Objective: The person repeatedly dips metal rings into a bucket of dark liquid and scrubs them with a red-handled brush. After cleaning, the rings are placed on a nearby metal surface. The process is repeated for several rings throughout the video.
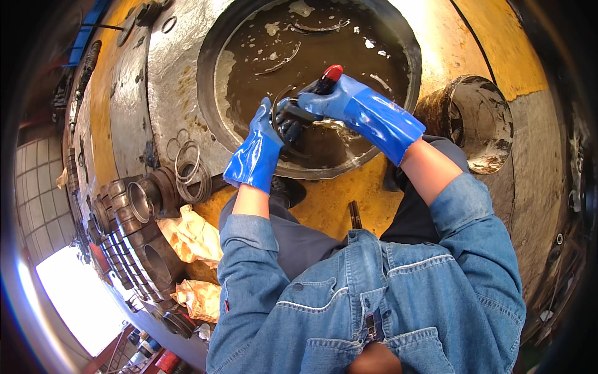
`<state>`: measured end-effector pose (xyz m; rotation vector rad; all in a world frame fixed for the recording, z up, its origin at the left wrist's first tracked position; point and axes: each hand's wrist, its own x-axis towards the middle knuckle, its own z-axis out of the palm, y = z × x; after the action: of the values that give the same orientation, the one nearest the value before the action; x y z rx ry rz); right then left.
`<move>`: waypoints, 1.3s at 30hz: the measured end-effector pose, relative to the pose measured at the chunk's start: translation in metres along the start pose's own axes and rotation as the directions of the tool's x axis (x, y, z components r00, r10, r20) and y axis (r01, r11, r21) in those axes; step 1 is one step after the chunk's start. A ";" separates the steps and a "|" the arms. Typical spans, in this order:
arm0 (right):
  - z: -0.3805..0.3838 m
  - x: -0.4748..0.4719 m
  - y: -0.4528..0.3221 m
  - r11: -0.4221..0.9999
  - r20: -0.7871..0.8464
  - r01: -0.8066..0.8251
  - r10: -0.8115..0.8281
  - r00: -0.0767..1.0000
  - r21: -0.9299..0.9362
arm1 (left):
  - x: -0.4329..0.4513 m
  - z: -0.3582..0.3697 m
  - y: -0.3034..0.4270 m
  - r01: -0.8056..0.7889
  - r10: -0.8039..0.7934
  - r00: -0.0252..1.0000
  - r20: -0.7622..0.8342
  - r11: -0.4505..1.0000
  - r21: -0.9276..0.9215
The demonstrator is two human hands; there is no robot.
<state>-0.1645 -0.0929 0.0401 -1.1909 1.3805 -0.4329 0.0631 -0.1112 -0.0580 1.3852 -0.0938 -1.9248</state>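
Both of my hands wear blue rubber gloves with dark, wet fingers and are above a wide round tub point(206, 89) of murky brown liquid. My left hand point(264, 122) grips a thin metal ring point(274, 105), held on edge. In my right hand point(334, 100) is a dark hand tool with a red-tipped handle point(333, 72). Its dark working end lies against or very near the ring and the left fingers; whether it is a brush or scraper I cannot tell. Curved ring edges point(282, 63) show through the liquid farther off, among patches of foam.
Right of the tub, a dirty metal cylinder point(483, 124) lies on its side. Several thin rings point(194, 180) lie at the left, beside rows of metal sleeves point(140, 201) and crumpled brown paper point(194, 233). A small ring point(168, 24) rests on the metal floor plate point(175, 75).
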 end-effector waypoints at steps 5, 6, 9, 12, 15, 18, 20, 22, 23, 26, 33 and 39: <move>0.031 0.033 0.015 0.961 0.117 0.262 -0.251 0.961 -0.088 | -0.021 0.016 -0.005 0.048 -0.047 0.999 0.011 0.991 -0.128; 0.033 0.037 0.009 0.964 0.079 0.242 -0.235 0.969 -0.106 | -0.020 0.016 -0.003 0.014 -0.013 1.000 0.009 0.996 -0.084; 0.033 0.044 0.017 0.946 -0.235 0.287 -0.317 0.919 -0.153 | -0.021 0.017 -0.002 -0.029 0.032 0.998 0.051 0.997 -0.066; 0.014 0.057 0.025 0.980 -0.321 0.177 -0.198 0.926 -0.093 | -0.001 0.000 0.000 0.007 -0.006 0.995 0.104 1.000 -0.004; 0.017 0.042 0.017 0.964 -0.107 0.264 -0.260 0.960 0.027 | -0.005 0.006 -0.002 -0.024 0.030 0.996 0.085 0.998 -0.065; 0.029 0.044 0.022 0.960 -0.048 0.278 -0.278 0.959 -0.020 | -0.009 0.020 -0.005 -0.102 0.100 0.991 0.084 0.995 0.014; 0.022 0.052 0.016 0.990 -0.022 0.128 -0.129 0.991 -0.064 | -0.004 0.013 -0.005 -0.096 0.088 0.994 0.066 0.986 0.137; 0.022 0.040 0.008 0.997 -0.101 0.069 -0.071 0.992 -0.024 | -0.005 0.010 -0.004 -0.091 0.090 0.996 0.018 0.979 0.182; 0.023 0.044 0.007 0.997 -0.121 0.056 -0.062 0.991 -0.051 | -0.007 0.007 -0.003 -0.092 0.097 0.995 -0.020 0.981 0.170; 0.016 0.067 0.039 0.995 -0.302 0.062 -0.036 0.952 0.075 | 0.013 0.003 -0.014 -0.188 0.189 0.982 0.021 0.947 0.259; -0.003 0.059 0.053 0.974 -0.531 -0.210 0.137 0.836 -0.079 | -0.002 -0.007 -0.017 -0.408 0.336 0.912 0.234 0.801 0.438; 0.001 0.017 -0.007 0.944 -0.253 0.124 -0.045 0.966 0.305 | -0.036 0.001 -0.007 -0.473 0.489 0.862 0.132 0.683 0.556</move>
<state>-0.1571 -0.1099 0.0367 -0.9537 1.4038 -0.8553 0.0636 -0.0851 -0.0328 1.5552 -1.0102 -1.4639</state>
